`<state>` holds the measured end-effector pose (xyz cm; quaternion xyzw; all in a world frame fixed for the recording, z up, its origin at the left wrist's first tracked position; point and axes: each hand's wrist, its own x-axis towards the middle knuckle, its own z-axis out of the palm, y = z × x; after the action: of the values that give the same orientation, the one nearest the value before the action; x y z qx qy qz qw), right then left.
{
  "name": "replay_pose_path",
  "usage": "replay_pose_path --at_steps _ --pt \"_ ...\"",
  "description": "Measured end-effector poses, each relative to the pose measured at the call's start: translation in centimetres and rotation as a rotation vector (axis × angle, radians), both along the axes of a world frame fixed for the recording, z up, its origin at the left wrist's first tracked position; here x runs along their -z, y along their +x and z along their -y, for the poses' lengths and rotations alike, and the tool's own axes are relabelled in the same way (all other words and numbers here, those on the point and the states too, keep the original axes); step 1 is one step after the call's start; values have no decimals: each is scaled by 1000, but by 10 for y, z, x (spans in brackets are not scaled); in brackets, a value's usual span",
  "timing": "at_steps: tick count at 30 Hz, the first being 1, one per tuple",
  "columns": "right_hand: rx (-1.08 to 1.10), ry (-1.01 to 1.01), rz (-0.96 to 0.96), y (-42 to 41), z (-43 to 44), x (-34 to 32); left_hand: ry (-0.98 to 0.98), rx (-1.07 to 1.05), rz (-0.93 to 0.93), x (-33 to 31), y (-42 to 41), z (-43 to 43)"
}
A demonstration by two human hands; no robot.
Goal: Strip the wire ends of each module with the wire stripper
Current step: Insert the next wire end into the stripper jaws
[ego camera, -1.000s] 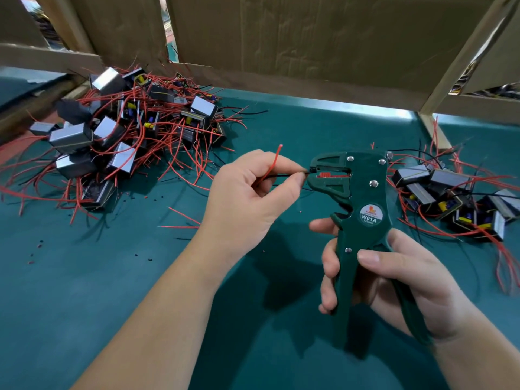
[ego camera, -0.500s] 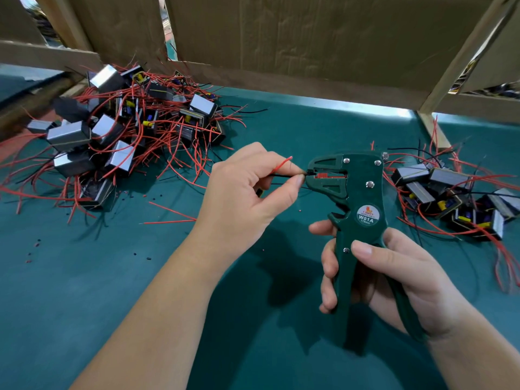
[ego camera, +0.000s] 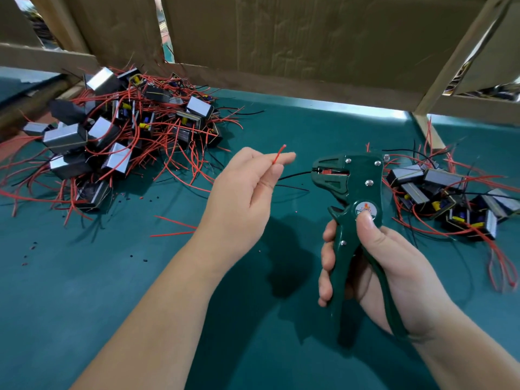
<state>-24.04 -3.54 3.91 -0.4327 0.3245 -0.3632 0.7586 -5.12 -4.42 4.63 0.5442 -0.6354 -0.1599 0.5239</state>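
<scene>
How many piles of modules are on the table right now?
2: a large pile at far left, a smaller pile at right, beyond the wire stripper. Others may lie outside view.

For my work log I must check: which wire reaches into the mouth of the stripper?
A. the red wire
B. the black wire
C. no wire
B: the black wire runs from the left hand into the mouth of the stripper, while the red wire points up, free.

Bright overhead light, soft shadows below, edges bowed.
</scene>
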Motion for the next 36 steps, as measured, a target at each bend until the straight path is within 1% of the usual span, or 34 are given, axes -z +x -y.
replay_pose_path --at_steps 1,3,5,8,11,14,17,19,27,36 --pt "49 -24 -43 3 -1 1 15 -24 -63 1 0 1" --pt "106 -37 -95 8 -1 1 77 -47 -254 2 0 4" --pt "76 2 -36 9 2 0 122 -51 -388 1 2 5" --pt "45 71 100 5 8 -1 134 -37 -441 0 6 6" --pt "47 128 84 0 11 0 90 20 -356 1 7 5" --pt "-39 159 93 0 9 2 78 43 -205 7 7 4" --pt "-181 112 143 0 6 4 41 0 -63 9 9 4" --pt "-223 79 144 0 5 4 -14 -28 17 8 11 4" --pt "-191 52 86 0 6 1 -150 -43 123 6 10 5" --pt "-212 47 100 -1 6 2 -170 -25 166 2 10 2"
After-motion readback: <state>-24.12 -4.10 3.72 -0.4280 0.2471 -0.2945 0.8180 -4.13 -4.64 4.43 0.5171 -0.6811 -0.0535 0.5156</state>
